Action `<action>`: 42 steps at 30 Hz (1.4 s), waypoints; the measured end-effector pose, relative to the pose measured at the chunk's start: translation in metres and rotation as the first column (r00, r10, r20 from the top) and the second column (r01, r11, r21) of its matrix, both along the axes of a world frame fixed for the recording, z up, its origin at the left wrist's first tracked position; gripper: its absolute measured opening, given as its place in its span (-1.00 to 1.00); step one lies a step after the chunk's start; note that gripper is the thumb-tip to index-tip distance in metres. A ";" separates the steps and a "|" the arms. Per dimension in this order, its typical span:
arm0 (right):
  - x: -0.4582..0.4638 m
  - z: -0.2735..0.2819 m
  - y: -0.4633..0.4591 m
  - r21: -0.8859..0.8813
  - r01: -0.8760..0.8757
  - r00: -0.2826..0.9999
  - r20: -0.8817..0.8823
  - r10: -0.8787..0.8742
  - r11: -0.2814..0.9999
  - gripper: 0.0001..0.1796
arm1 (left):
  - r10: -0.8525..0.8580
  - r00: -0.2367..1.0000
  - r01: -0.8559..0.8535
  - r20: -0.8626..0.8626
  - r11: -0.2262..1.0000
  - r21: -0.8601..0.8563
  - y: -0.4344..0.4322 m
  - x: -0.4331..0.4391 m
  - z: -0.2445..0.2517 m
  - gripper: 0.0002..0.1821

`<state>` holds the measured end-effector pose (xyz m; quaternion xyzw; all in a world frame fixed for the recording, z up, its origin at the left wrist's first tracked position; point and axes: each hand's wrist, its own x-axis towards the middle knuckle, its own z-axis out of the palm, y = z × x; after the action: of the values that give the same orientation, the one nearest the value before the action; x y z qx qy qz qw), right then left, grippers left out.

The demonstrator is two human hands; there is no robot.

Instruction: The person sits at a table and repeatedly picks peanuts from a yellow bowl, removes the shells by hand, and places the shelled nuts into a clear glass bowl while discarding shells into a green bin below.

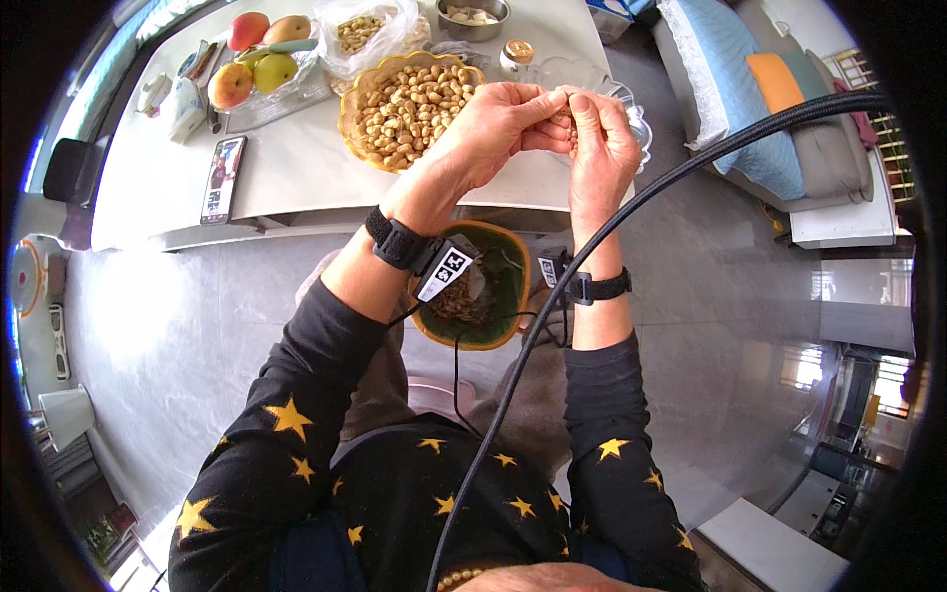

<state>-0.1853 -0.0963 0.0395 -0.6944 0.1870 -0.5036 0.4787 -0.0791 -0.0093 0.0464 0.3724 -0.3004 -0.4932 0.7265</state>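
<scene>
My left hand [510, 122] and my right hand [605, 137] meet fingertip to fingertip above the right part of the table. They pinch a small peanut [565, 107], mostly hidden by the fingers. Reddish kernels [573, 139] show between the hands. A clear scalloped glass bowl [555, 72] lies behind and below them, its contents largely covered from view. Left of my hands, partly behind my left wrist, a yellow-rimmed bowl [346, 122] is heaped with unshelled peanuts [410, 111]. Beneath the table edge, between my legs, a bin [527, 277] holds brown shell scraps [462, 302].
A plastic bag of peanuts [360, 33], a metal bowl [473, 31] and a small jar [516, 55] stand farther back. Fruit [275, 72] fills a clear dish at the left, near a phone [223, 180]. A thick black cable [666, 181] crosses before my right forearm.
</scene>
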 end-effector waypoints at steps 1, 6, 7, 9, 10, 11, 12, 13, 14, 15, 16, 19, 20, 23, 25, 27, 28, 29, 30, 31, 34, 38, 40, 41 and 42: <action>-0.001 0.001 0.000 0.058 -0.013 1.000 -0.016 0.014 0.998 -0.79 | -0.005 1.000 0.005 -0.012 1.000 -0.016 0.000 0.000 0.000 -0.67; 0.000 0.006 0.001 0.416 -0.221 0.965 0.223 0.137 0.882 -0.71 | -0.047 0.998 0.046 -0.045 0.999 -0.029 0.000 0.004 0.000 -0.68; 0.000 0.007 0.001 0.437 -0.227 0.963 0.234 0.133 0.870 -0.71 | -0.046 0.998 0.045 -0.042 0.998 -0.042 0.000 0.004 0.001 -0.68; -0.001 0.009 0.000 0.461 -0.259 0.953 0.266 0.146 0.848 -0.71 | -0.039 0.998 0.036 -0.047 0.997 -0.062 0.001 0.006 0.000 -0.68; -0.001 0.010 -0.001 0.455 -0.250 0.953 0.270 0.135 0.855 -0.71 | -0.024 0.999 0.022 -0.041 0.998 -0.060 0.001 0.007 0.000 -0.68; -0.003 0.011 -0.002 0.449 -0.218 0.967 0.218 0.130 0.866 -0.72 | -0.009 0.999 0.007 -0.036 0.998 -0.058 0.001 0.008 0.000 -0.68; -0.006 0.013 -0.005 0.442 -0.186 0.978 0.166 0.124 0.877 -0.72 | 0.005 1.000 -0.007 -0.031 0.998 -0.066 0.001 0.008 -0.001 -0.68; -0.009 0.014 -0.007 0.434 -0.155 0.987 0.113 0.117 0.887 -0.72 | 0.031 0.999 -0.032 -0.032 0.998 -0.050 0.001 0.010 -0.001 -0.68; -0.012 0.016 -0.009 0.427 -0.213 0.976 0.135 0.171 0.879 -0.73 | 0.056 0.998 -0.057 -0.034 0.997 -0.043 0.001 0.011 -0.002 -0.67; -0.016 0.018 -0.010 0.417 -0.291 0.957 0.115 0.268 0.861 -0.74 | 0.086 0.996 -0.087 -0.036 0.996 -0.020 0.000 0.012 -0.002 -0.67; -0.021 0.020 -0.011 0.408 -0.365 0.928 0.092 0.360 0.837 -0.75 | 0.086 0.994 -0.088 -0.063 0.995 -0.036 0.000 0.013 -0.003 -0.65; -0.031 0.026 -0.008 0.439 -0.483 0.852 0.037 0.523 0.757 -0.71 | 0.053 0.994 -0.055 -0.095 0.998 -0.020 0.002 0.020 -0.004 -0.62; -0.035 0.028 -0.008 0.446 -0.499 0.831 0.005 0.556 0.743 -0.69 | 0.043 0.994 -0.046 -0.100 0.998 -0.033 0.003 0.020 -0.004 -0.60; -0.043 0.033 -0.008 0.472 -0.515 0.747 -0.161 0.645 0.715 -0.46 | 0.040 0.992 -0.042 -0.117 0.999 -0.014 0.003 0.020 -0.004 -0.56; -0.051 0.030 -0.005 0.467 -0.587 0.663 -0.191 0.724 0.661 -0.36 | 0.041 0.992 -0.041 -0.116 0.999 0.001 0.002 0.019 -0.003 -0.53; -0.050 0.028 -0.010 0.418 -0.551 0.658 -0.314 0.684 0.722 -0.35 | 0.040 0.995 -0.039 -0.091 0.999 0.014 0.002 0.017 -0.001 -0.53; -0.050 0.027 -0.012 0.405 -0.531 0.677 -0.324 0.660 0.744 -0.39 | 0.041 0.996 -0.039 -0.083 0.999 0.020 0.002 0.016 0.000 -0.53; -0.049 0.025 -0.014 0.414 -0.465 0.699 -0.371 0.612 0.782 -0.42 | 0.036 0.998 -0.034 -0.049 0.999 0.036 0.002 0.014 -0.001 -0.53; -0.048 0.025 -0.016 0.364 -0.415 0.777 -0.335 0.532 0.834 -0.50 | 0.039 0.999 -0.039 -0.014 0.998 0.053 0.001 0.011 -0.001 -0.53; -0.046 0.023 -0.015 0.309 -0.300 0.864 -0.312 0.394 0.902 -0.57 | 0.057 0.998 -0.059 0.025 0.996 0.072 0.002 0.010 -0.001 -0.53; -0.039 0.023 -0.010 0.245 -0.220 0.923 -0.263 0.283 0.944 -0.64 | -0.020 0.994 0.007 0.111 0.993 0.118 -0.001 0.006 -0.001 -0.44; -0.029 0.021 -0.004 0.274 -0.207 0.915 -0.284 0.285 0.939 -0.70 | -0.032 0.985 0.011 0.172 0.993 0.120 -0.001 0.004 -0.006 -0.46; -0.024 0.017 -0.003 0.288 -0.251 0.922 -0.219 0.318 0.924 -0.75 | -0.038 0.978 0.004 0.203 0.986 0.167 -0.001 0.006 -0.007 -0.43; -0.023 0.016 -0.003 0.323 -0.258 0.927 -0.181 0.327 0.911 -0.78 | -0.061 0.973 0.019 0.224 0.983 0.184 -0.001 0.007 -0.007 -0.41; -0.023 0.015 -0.003 0.347 -0.277 0.925 -0.157 0.347 0.896 -0.80 | -0.058 0.967 0.017 0.248 0.986 0.165 0.000 0.006 -0.006 -0.40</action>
<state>-0.2078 -0.0996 0.0541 -0.6792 0.2018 -0.3050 0.6363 -0.0726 -0.0097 0.0402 0.4841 -0.3561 -0.4782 0.6404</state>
